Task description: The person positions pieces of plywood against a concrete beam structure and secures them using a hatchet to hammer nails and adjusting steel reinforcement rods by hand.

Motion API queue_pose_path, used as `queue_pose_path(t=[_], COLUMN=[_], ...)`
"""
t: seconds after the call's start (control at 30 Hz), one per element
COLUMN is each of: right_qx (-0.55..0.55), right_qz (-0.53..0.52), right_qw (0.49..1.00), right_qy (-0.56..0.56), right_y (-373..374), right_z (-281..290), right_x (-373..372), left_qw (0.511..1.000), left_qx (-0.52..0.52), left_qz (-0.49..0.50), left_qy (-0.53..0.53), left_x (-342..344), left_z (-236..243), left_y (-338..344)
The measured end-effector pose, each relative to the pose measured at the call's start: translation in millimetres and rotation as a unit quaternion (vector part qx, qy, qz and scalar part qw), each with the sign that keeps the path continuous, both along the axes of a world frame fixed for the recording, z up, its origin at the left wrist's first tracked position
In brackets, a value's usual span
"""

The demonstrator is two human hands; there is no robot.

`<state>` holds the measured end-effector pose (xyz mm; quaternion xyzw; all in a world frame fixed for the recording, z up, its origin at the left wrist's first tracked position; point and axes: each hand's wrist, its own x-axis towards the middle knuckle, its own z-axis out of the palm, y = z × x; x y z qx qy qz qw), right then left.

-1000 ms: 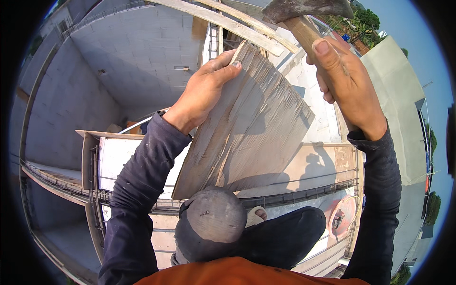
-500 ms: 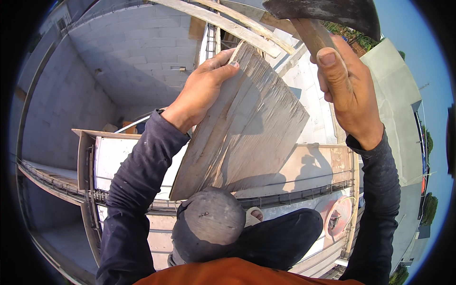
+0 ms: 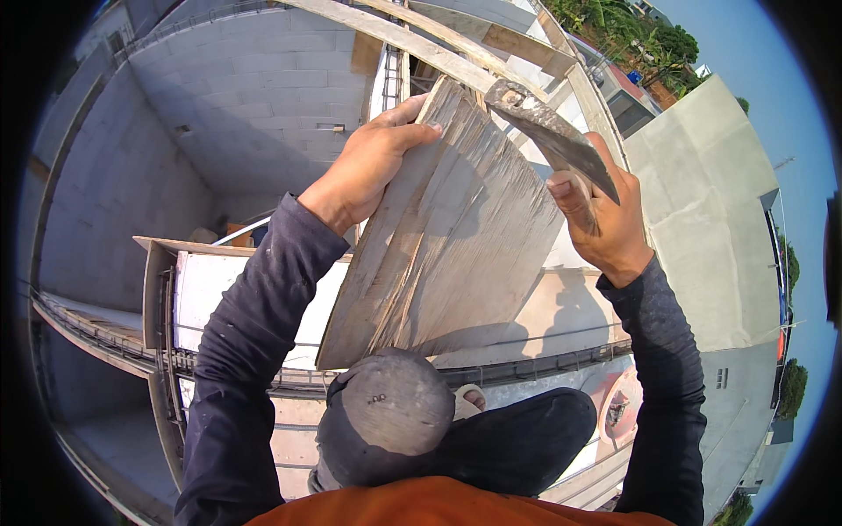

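Left hand (image 3: 370,168) clasping a splintered plywood board (image 3: 469,237), near its top end; right hand (image 3: 614,223) gripping a hammer (image 3: 554,133)

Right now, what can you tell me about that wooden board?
The board looks like weathered grey-brown plywood, roughly four-sided, its face rough and splintered, with paler torn strips along the grain. Shadows cross it. It is tilted, narrower end away from the person, just beyond a knee. The left hand grips its upper left edge; whether the hammer touches it is unclear.
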<state>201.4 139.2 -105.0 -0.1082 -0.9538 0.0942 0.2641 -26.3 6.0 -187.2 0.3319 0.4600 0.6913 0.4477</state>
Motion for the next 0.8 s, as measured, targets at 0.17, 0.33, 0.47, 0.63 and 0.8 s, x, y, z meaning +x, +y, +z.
queue_pose_path(t=[0.17, 0.33, 0.47, 0.63, 0.8], right_qx=[0.239, 0.347, 0.345, 0.382, 0.255], right_qz=[0.085, -0.005, 0.035, 0.103, 0.063], right_qw=[0.961, 0.934, 0.934, 0.895, 0.947], right_qy=[-0.106, -0.09, -0.088, -0.208, -0.184], right_y=[36.0, 99.0, 97.2, 76.8, 61.2], right_z=[-12.1, 12.5, 27.9, 26.9, 29.6], right_x=[0.6, -28.4, -11.4, 16.3, 9.8], left_qw=[0.999, 0.998, 0.997, 0.997, 0.997], left_qx=[-0.02, -0.019, -0.002, 0.001, -0.013], left_qz=[-0.02, -0.055, -0.069, -0.068, -0.074], left_qy=[0.017, 0.023, 0.045, 0.024, 0.017], left_x=[-4.5, 0.3, 7.0, 12.5, 6.6], left_z=[-1.9, 6.4, 7.4, 10.5, 9.3], left_y=[0.6, -0.5, 5.7, 6.8, 7.5])
